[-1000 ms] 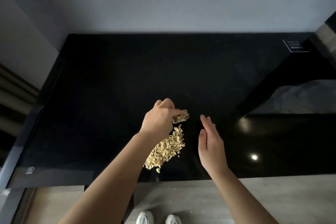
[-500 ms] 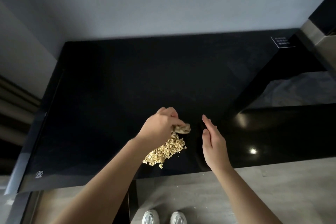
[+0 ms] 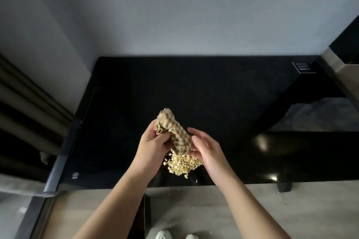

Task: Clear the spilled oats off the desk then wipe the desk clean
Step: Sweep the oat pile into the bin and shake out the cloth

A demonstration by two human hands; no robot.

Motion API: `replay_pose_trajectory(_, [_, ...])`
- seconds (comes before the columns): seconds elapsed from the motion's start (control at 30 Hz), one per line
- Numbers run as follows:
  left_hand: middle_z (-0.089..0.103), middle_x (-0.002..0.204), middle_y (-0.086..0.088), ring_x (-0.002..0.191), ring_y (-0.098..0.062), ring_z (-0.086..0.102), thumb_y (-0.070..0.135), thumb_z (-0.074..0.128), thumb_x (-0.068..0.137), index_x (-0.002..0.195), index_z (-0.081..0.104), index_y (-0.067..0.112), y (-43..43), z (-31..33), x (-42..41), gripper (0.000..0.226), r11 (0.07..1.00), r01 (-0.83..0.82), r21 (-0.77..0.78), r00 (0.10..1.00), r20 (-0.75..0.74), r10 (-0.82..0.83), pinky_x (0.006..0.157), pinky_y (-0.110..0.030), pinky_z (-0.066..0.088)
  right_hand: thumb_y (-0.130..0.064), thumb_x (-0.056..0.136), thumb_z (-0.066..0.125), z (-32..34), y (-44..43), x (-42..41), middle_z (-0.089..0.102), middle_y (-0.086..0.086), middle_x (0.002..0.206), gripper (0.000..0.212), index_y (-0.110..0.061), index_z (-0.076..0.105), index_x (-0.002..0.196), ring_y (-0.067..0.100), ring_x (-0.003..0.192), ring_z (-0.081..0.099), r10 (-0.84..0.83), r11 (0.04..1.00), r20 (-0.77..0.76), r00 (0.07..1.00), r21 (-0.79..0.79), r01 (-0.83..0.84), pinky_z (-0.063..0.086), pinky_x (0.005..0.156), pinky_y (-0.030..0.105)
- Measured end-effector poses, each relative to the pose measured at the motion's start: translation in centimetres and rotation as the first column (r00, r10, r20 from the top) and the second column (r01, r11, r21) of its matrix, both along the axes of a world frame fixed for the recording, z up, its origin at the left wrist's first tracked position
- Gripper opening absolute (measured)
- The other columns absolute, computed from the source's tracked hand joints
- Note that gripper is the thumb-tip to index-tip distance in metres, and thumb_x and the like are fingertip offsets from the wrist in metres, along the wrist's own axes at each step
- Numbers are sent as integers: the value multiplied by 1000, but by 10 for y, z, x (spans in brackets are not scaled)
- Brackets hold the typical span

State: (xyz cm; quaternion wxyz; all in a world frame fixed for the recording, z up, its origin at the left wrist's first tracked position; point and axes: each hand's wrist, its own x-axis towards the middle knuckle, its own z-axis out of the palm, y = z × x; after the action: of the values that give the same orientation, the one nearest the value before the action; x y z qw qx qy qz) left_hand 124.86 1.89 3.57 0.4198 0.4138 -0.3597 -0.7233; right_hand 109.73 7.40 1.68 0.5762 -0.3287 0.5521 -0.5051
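A pile of pale oats [image 3: 182, 164] lies on the glossy black desk [image 3: 194, 91] close to its front edge. My left hand [image 3: 153, 144] grips the upper end of a bunched checked cloth [image 3: 174, 132], which hangs down so its lower end touches the top of the oat pile. My right hand [image 3: 206, 147] sits just right of the cloth and the oats, palm turned toward them, fingers relaxed and slightly curved, its fingertips at the cloth's lower end.
A grey wall stands behind the desk. A small white label [image 3: 303, 67] marks the desk's back right corner. A dark slanted frame [image 3: 291, 101] crosses the right side. The grey floor [image 3: 194, 209] and the toes of my white shoes [image 3: 164, 235] show below the front edge.
My left hand has risen and the cloth now hangs out of it at full length. My right hand has closed in on the cloth and oats. The view has tilted upward.
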Motion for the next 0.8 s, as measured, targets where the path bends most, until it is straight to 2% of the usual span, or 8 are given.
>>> replay_pose_trajectory(0.1, [64,102,-15,98,-28,64,-10,40,93,124,54,7,19,3,29,38,994,-106,-9,994,-6,106,81,-38,54,-16,95,57,3,5,27,69,8,112,24,-11,63,118,22,103,68,87,996,40,995,-3,-86,56,87,38])
replay_pose_trajectory(0.17, [64,97,-12,93,-25,65,-11,39,93,123,55,8,34,-1,53,39,979,-202,-10,979,17,203,79,-38,55,-16,92,62,-1,10,51,69,10,111,26,-8,63,117,23,103,68,162,987,70,984,-2,-162,56,87,36])
replay_pose_trajectory(0.3, [65,89,-10,84,-21,65,-12,41,91,109,59,10,66,-17,104,34,926,-378,20,924,63,376,69,-30,56,-25,77,79,-22,19,104,67,15,115,49,-9,59,119,28,109,65,293,953,185,938,22,-302,53,93,40])
replay_pose_trajectory(0.43, [66,85,-10,77,-21,66,-14,41,90,106,58,8,97,-56,150,33,870,-482,104,875,109,472,69,-34,56,-17,62,83,-58,37,157,68,12,114,61,-12,58,118,24,108,65,339,919,210,917,133,-370,53,92,36])
replay_pose_trajectory(0.5, [65,88,-15,77,-24,65,-15,41,89,106,58,4,113,-92,173,31,846,-510,155,856,183,483,69,-36,56,-12,60,80,-88,51,182,70,9,108,59,-13,59,115,19,100,67,315,905,196,929,233,-356,54,86,31])
replay_pose_trajectory(0.57, [64,94,-22,85,-30,65,-15,43,89,107,58,2,129,-138,193,29,818,-527,231,846,241,476,81,-44,54,-6,59,78,-126,63,203,71,10,103,58,-10,58,113,20,93,69,263,885,218,940,334,-325,55,78,31])
replay_pose_trajectory(0.67, [67,105,-25,98,-35,66,-13,47,89,109,60,3,142,-211,215,29,780,-528,337,845,298,444,92,-48,53,9,70,74,-192,73,227,73,6,92,43,-7,59,107,20,84,68,170,862,185,968,449,-238,53,71,31])
replay_pose_trajectory(0.8, [69,106,-19,99,-29,67,-1,53,93,108,63,7,137,-312,236,20,821,-417,390,896,328,299,87,-43,56,7,79,70,-286,72,250,74,10,97,29,-8,66,103,21,89,70,139,871,34,990,472,-138,56,79,34])
